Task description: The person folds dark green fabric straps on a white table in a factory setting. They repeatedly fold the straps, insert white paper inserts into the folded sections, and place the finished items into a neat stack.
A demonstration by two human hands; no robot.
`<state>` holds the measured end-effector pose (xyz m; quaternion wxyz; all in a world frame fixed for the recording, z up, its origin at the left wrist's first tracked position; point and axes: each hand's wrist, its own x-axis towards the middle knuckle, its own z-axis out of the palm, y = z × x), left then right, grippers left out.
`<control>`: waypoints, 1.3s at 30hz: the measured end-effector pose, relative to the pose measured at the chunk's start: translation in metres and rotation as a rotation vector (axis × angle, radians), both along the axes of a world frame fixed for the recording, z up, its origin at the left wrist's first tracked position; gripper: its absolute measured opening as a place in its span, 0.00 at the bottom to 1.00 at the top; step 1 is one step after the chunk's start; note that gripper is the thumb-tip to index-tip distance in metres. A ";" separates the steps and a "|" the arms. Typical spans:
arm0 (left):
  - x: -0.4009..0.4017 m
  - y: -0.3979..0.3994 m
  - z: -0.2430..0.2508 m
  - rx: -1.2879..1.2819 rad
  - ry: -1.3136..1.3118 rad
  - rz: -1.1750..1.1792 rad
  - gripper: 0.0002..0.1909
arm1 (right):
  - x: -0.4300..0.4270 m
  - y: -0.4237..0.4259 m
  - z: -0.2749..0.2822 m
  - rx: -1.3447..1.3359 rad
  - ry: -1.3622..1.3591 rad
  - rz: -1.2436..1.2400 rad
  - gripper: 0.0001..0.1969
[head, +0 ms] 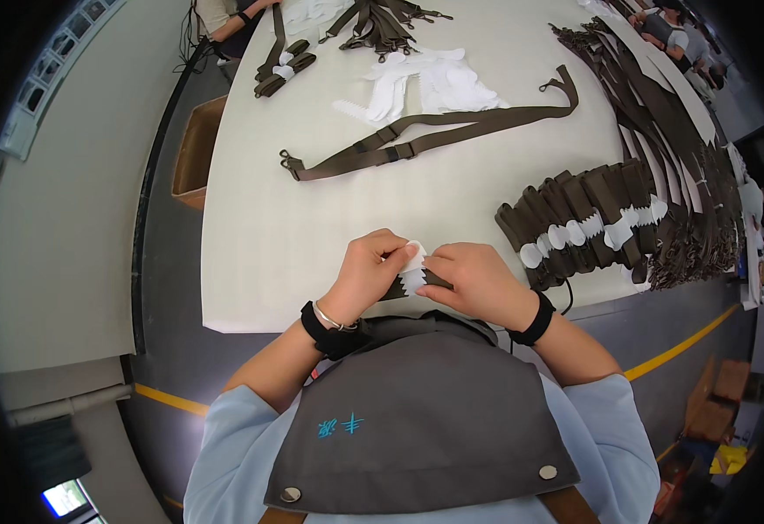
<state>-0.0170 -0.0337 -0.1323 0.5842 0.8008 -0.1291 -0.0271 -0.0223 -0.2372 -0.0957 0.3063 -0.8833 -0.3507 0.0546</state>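
Note:
Both my hands meet over the near edge of the white table (277, 262). My left hand (374, 265) pinches the rounded end of a white serrated band (412, 280), which wraps around a folded dark brown webbing strap (393, 290). My right hand (467, 278) grips the strap's other end, fingertips at the band. Beyond them an unfolded brown strap with buckles and metal hooks (467, 134) lies across the table. Behind it is a pile of loose white bands (441, 85). To the right, several folded straps with white bands around them (585, 216) lie in a row.
Long loose brown straps with metal hooks (676, 144) cover the table's right side. More hooked straps (378, 26) and a few banded bundles (287, 69) lie at the far side. A co-worker's arm (237, 23) reaches in at the far left. A cardboard box (198, 154) stands beside the table.

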 end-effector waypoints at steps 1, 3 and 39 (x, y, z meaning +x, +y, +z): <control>0.000 0.000 -0.001 0.007 0.032 0.010 0.05 | 0.000 0.000 -0.002 -0.006 -0.035 0.005 0.15; -0.002 0.001 0.003 0.076 -0.030 0.027 0.06 | 0.000 0.001 -0.007 0.135 0.085 -0.051 0.14; -0.016 0.000 0.007 0.006 -0.397 0.054 0.02 | -0.008 0.002 -0.004 0.204 0.181 -0.108 0.17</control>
